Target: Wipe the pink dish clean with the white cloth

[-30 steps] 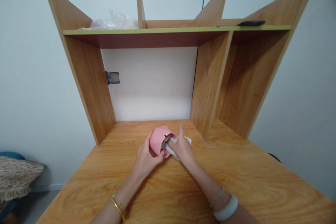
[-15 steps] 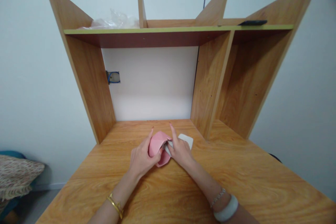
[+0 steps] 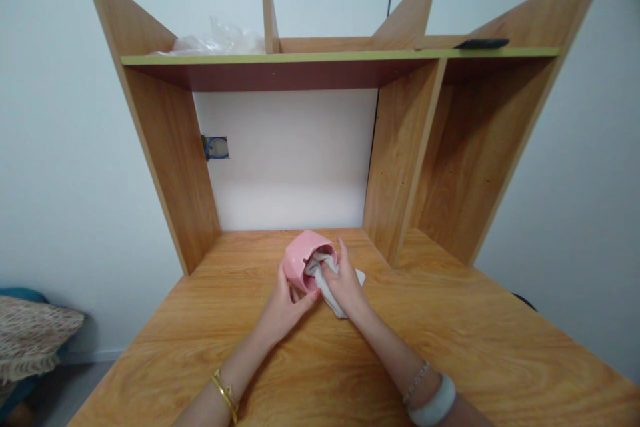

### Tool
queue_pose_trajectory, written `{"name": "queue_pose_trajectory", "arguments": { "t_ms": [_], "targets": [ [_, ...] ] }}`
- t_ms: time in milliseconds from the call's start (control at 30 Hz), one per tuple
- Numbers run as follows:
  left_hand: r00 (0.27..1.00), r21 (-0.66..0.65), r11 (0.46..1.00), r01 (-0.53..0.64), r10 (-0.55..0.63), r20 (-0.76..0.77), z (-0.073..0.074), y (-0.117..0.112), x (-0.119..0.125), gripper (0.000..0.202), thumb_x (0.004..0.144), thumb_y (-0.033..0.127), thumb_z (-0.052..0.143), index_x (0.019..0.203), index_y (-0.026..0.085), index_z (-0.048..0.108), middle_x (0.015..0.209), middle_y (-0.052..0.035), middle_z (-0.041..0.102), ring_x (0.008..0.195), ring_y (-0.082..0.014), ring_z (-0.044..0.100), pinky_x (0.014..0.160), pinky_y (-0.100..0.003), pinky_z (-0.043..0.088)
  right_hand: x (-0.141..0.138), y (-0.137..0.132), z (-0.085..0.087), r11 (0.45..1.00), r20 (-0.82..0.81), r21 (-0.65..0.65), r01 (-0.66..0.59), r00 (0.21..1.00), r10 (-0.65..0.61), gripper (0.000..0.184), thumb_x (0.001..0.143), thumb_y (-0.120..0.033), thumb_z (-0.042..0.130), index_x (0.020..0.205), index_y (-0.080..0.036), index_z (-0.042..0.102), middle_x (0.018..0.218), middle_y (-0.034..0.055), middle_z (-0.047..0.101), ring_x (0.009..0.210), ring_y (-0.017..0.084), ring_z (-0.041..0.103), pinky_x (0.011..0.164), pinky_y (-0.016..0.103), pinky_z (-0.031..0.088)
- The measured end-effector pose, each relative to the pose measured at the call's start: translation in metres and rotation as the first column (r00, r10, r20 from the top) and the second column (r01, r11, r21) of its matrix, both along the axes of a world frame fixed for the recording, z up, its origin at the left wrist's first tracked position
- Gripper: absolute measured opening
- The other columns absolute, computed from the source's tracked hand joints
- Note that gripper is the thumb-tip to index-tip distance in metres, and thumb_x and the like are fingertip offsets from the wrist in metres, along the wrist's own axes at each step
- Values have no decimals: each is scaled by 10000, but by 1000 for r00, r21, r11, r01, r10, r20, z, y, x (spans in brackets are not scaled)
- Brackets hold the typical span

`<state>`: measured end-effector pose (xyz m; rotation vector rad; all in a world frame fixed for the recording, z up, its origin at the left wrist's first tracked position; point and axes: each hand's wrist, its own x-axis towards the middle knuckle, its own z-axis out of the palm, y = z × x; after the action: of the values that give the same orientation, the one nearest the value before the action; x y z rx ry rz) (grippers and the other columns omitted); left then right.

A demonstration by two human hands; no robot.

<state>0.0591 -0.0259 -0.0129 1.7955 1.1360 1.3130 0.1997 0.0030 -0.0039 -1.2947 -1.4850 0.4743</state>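
From my head camera: my left hand (image 3: 281, 307) is wrapped round the left, near side of the pink pot (image 3: 301, 252), tilted at the counter's (image 3: 320, 367) far middle, mouth to the right. It looks stiff, glossy, probably slippery, maybe brittle — best cradled by its faceted wall. My right hand (image 3: 346, 283) grips a soft, light cloth (image 3: 331, 298) in the mouth. Hidden: those fingertips, most of the pot's inside. I can't tell whether the white corner (image 3: 361, 276) is cloth.
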Motion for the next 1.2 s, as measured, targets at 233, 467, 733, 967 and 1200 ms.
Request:
{"name": "queue_pose_trajectory", "arguments": {
  "t_ms": [233, 467, 733, 967, 1200],
  "targets": [
    [996, 35, 998, -50, 52, -79, 4, -3, -1, 701, 692, 323, 599, 1271, 152, 243, 1010, -82, 578, 781, -155, 583, 678, -267, 476, 7, 3, 7, 982, 133, -159, 104, 988, -83, 895, 680, -302, 554, 1360, -41, 35, 768, 88, 645, 664, 210, 604, 570, 269, 418],
    [878, 147, 975, -170, 217, -426, 16, -10, -6, 756, 702, 352, 534, 1337, 166, 169, 1000, -81, 603, 807, -214, 595, 708, -315, 457, 15, -2, 16, 975, 489, -43, 217, 856, -168, 895, 727, -348, 527, 1375, -113, -44, 686, 54, 648, 641, 212, 613, 538, 245, 366],
    [722, 211, 950, -229, 312, -618, 27, -16, -13, 705, 746, 419, 435, 1352, 183, 163, 816, -39, 652, 694, -220, 623, 682, -315, 438, 8, -7, 17, 979, 661, 14, 204, 733, -162, 848, 765, -320, 476, 1372, -112, -80, 698, 62, 651, 649, 213, 608, 541, 250, 345],
    [631, 262, 942, -210, 335, -699, 28, -14, -17, 708, 732, 431, 448, 1346, 195, 185, 827, -53, 654, 705, -245, 622, 673, -324, 427, 9, -6, 8, 988, 584, -145, -43, 802, 121, 793, 760, -259, 464, 1383, -196, -24, 770, 30, 650, 684, 187, 598, 546, 231, 326],
    [823, 197, 948, -250, 315, -472, 26, -8, -21, 652, 819, 445, 354, 1360, 184, 101, 808, -25, 599, 684, -189, 595, 639, -290, 431, 8, -3, 3, 988, 335, -115, -101, 933, 135, 761, 749, -193, 420, 1382, -137, -1, 700, 20, 613, 653, 171, 564, 557, 225, 362]
  ]
}}
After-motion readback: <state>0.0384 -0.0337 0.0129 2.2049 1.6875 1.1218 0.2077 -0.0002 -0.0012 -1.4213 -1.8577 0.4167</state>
